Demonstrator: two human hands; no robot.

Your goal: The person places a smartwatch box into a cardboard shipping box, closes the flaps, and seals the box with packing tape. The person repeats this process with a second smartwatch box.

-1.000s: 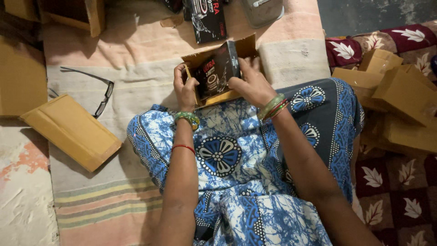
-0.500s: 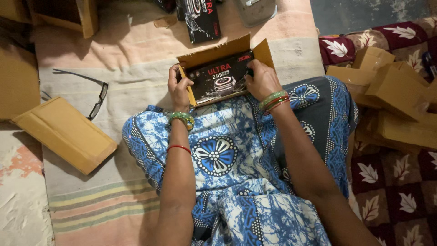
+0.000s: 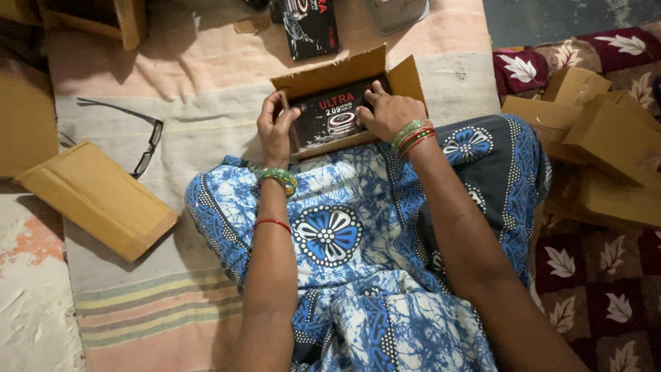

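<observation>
An open brown cardboard box (image 3: pixel 344 74) rests against my knee on the striped mat. Inside it lies a flat black product box (image 3: pixel 330 117) with a picture of a ring-shaped item. My left hand (image 3: pixel 274 131) grips the cardboard box's left wall, thumb inside. My right hand (image 3: pixel 387 110) presses down on the right part of the black box, fingers spread flat on it. Both wrists carry green and red bangles. My lap is covered by blue and white patterned cloth (image 3: pixel 330 234).
A closed flat cardboard box (image 3: pixel 96 200) lies at left, with black glasses (image 3: pixel 141 141) beside it. Another black product box (image 3: pixel 310 27) lies beyond. Several folded cardboard boxes (image 3: pixel 592 145) are piled at right on a leaf-patterned cloth. More cartons stand at far left (image 3: pixel 27 124).
The black product box, tilted upright in the carton a second ago, now lies flat inside it. My right hand moved from its edge onto its top.
</observation>
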